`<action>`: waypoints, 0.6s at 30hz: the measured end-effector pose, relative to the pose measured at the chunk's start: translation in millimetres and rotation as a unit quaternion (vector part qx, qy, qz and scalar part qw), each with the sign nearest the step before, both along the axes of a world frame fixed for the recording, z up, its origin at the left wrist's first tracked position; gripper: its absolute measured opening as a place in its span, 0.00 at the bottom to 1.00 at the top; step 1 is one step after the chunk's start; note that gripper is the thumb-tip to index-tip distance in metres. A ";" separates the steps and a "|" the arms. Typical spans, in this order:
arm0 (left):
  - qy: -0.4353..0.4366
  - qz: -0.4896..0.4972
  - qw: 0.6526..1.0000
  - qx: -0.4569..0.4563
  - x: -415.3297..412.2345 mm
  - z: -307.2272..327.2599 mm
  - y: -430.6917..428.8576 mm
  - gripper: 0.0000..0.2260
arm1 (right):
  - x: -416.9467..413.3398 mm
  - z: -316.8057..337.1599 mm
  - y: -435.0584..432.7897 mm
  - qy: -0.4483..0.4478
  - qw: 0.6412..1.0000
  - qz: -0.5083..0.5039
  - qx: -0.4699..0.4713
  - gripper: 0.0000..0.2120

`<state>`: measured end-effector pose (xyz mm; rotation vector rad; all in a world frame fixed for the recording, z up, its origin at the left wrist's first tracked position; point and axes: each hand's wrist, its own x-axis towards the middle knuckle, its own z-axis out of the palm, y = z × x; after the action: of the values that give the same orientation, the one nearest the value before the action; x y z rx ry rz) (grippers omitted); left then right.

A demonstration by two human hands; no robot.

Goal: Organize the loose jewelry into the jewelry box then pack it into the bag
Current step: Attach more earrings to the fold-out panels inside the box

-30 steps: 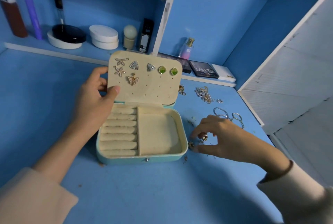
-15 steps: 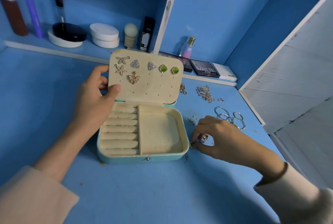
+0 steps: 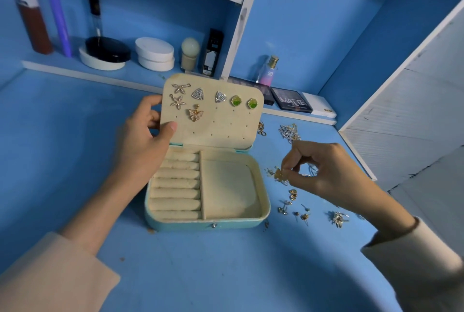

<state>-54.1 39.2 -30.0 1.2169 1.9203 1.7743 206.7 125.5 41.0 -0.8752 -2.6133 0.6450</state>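
The jewelry box (image 3: 208, 225) sits where it was on the blue table (image 3: 226, 274), but the right hand (image 3: 324, 173), a second ago low on the table with its fingertips among the pieces, has risen. It now pinches a small gold piece (image 3: 279, 174) between thumb and forefinger, just right of the box. The loose studs (image 3: 293, 208) it had covered lie bare on the table beneath it.

The box's long axis runs left to right. Its clasp faces near, and its lid (image 3: 213, 131) is hinged on the far side, standing up and tilted back with the earring-pinned inner face toward the camera.

The right hand's other fingers are curled in. The left hand (image 3: 143, 146) still grips the lid's left edge, thumb on the inner face and fingers wrapped behind. A chain pile (image 3: 288, 132) lies farther off, right of the lid.
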 end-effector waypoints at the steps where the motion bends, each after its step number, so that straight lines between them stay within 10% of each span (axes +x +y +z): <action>1: -0.003 -0.001 1.000 0.001 -0.3 0.1 -0.2 0.15 | -2.1 1.4 0.5 0.017 1.000 0.000 -0.021 0.06; 18: -0.016 0.001 1.000 0.008 1.7 1.3 -0.9 0.17 | -79.8 -7.8 -10.8 0.196 0.972 -0.108 -0.070 0.08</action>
<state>-52.4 38.3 -28.8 1.1851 1.8951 1.8022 126.9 114.7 33.2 -0.9464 -2.1088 0.8511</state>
